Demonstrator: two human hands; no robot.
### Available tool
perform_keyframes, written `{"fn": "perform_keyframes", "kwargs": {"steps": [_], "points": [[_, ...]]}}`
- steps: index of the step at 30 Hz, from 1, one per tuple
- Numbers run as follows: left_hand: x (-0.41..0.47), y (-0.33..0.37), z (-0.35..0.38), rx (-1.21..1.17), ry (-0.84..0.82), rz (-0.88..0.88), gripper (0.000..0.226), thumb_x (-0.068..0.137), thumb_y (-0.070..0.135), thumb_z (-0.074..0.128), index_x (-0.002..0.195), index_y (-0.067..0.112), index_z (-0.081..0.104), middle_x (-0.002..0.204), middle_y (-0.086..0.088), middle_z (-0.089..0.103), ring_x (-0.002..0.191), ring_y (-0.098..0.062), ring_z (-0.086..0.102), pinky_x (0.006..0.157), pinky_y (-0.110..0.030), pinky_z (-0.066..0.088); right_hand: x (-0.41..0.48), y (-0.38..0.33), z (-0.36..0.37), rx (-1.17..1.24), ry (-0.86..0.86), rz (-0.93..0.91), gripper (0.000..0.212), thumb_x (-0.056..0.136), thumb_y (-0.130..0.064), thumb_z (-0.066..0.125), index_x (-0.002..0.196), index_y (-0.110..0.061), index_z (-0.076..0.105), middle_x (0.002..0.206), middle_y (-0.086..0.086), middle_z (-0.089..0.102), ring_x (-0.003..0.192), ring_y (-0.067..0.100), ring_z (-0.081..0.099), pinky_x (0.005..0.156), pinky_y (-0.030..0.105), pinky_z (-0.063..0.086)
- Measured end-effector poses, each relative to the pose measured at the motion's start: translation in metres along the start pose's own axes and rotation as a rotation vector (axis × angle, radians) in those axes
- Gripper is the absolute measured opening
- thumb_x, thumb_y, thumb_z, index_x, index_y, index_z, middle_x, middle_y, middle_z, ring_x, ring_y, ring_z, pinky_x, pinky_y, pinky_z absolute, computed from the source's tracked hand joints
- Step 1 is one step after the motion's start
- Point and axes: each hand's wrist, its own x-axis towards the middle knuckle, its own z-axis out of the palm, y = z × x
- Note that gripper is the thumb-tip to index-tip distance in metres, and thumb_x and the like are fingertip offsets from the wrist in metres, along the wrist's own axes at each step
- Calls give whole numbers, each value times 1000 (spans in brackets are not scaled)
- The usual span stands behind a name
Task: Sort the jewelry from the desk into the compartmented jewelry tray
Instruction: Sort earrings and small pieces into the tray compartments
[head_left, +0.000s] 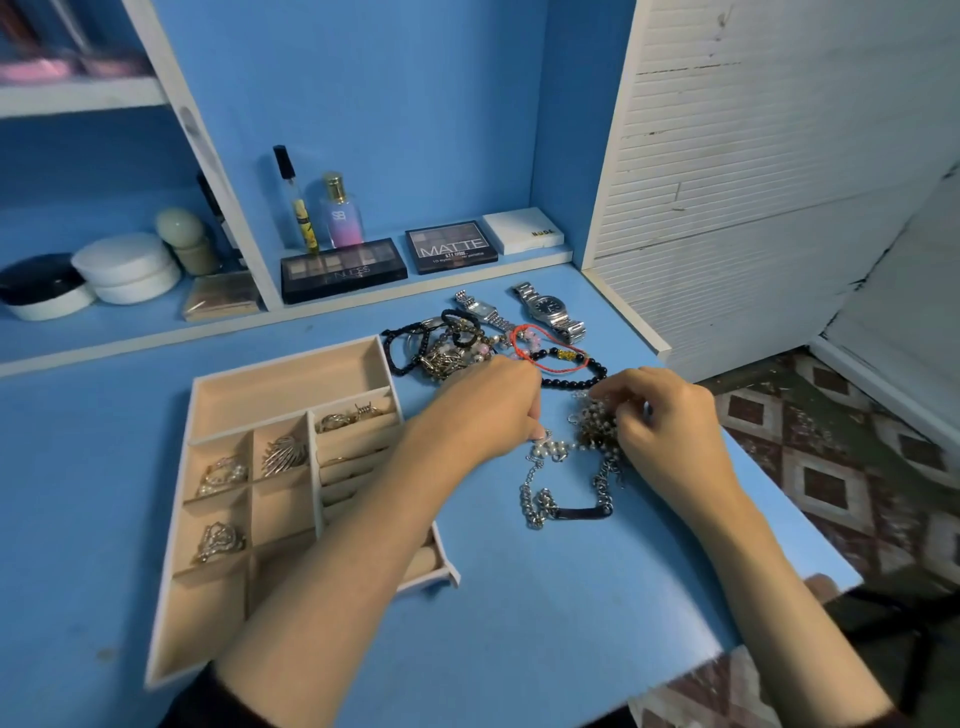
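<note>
Partly filled, the beige compartmented jewelry tray (291, 395) waits. Just right of it, the left hand (483, 410) curls over a white pearl strand (555, 447), though I can't tell its grip. Further right, the right hand (670, 421) pinches a tangled silver beaded chain (597, 423), probably teasing it apart for sorting.

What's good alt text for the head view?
Two bare hands work at a tangle of chains on a blue desk: the right hand pinches it, the left hand is curled beside it at a pearl strand. To the left a beige tray with compartments holds a few pieces; bracelets and two watches lie behind the hands.
</note>
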Motion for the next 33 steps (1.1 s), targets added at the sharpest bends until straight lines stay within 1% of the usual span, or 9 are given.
{"fn": "perform_keyframes", "kwargs": {"steps": [4, 7, 9, 12, 15, 20, 24, 29, 33], "points": [[-4, -9, -1, 2, -32, -49, 24, 85, 26, 65, 86, 3, 68, 86, -7, 70, 84, -22, 66, 77, -37, 52, -3, -10, -3, 265, -163, 6, 44, 67, -3, 38, 86, -23, 72, 74, -4, 70, 72, 7, 60, 65, 14, 45], [-8, -18, 0, 8, -20, -84, 28, 86, 30, 64, 84, 3, 68, 83, -6, 68, 82, -23, 65, 76, -38, 52, -3, -11, -5, 346, -120, 10, 43, 69, 1, 38, 85, -23, 71, 80, -3, 70, 80, 5, 61, 67, 15, 45], [-11, -21, 2, 13, 15, -85, 22, 87, 29, 61, 82, 8, 66, 84, -7, 68, 83, -22, 65, 76, -38, 51, -2, -9, -3, 239, -68, -53, 40, 66, -4, 38, 81, -22, 71, 79, -2, 66, 81, 10, 57, 69, 18, 42], [-18, -23, 4, -11, 83, -76, 13, 88, 29, 60, 91, 16, 60, 95, -3, 66, 89, -22, 62, 79, -40, 49, -3, -6, 1, 117, -113, -148, 36, 67, -6, 42, 79, -21, 72, 78, -3, 60, 80, 8, 47, 70, 13, 35], [-22, -26, 5, -65, 83, -64, 20, 85, 34, 63, 98, 20, 60, 100, 1, 62, 90, -19, 59, 83, -41, 49, -5, -4, 8, 49, -152, -206, 40, 65, -6, 42, 78, -25, 74, 79, -3, 58, 79, 11, 42, 69, 26, 40], [-23, -29, 4, -117, 76, -77, 17, 83, 31, 66, 93, 19, 60, 95, 2, 61, 87, -17, 59, 82, -38, 49, -2, -4, 8, -22, -115, -179, 39, 71, -9, 43, 92, -22, 73, 80, -6, 52, 82, 13, 41, 68, 35, 42], [-23, -32, 6, -169, 101, -61, 14, 81, 29, 69, 84, 23, 56, 80, 9, 58, 76, -11, 57, 71, -30, 47, 1, -9, 2, -17, -134, -201, 26, 77, -17, 50, 88, -23, 73, 79, -5, 55, 82, 16, 45, 71, 33, 42], [-23, -35, 9, -224, 131, -57, 12, 80, 28, 70, 82, 25, 58, 75, 12, 59, 65, -4, 53, 69, -30, 49, 9, -14, -3, -222, -277, -303, 11, 75, -28, 66, 83, -27, 73, 79, -4, 55, 79, 19, 44, 67, 39, 46], [-24, -36, 9, -223, 136, -49, 12, 80, 29, 70, 81, 26, 58, 74, 12, 59, 65, -4, 54, 70, -31, 49, 16, -24, -5, -367, -391, -365, 19, 75, -29, 73, 94, -25, 73, 83, -4, 47, 89, 23, 45, 77, 40, 44]]}}
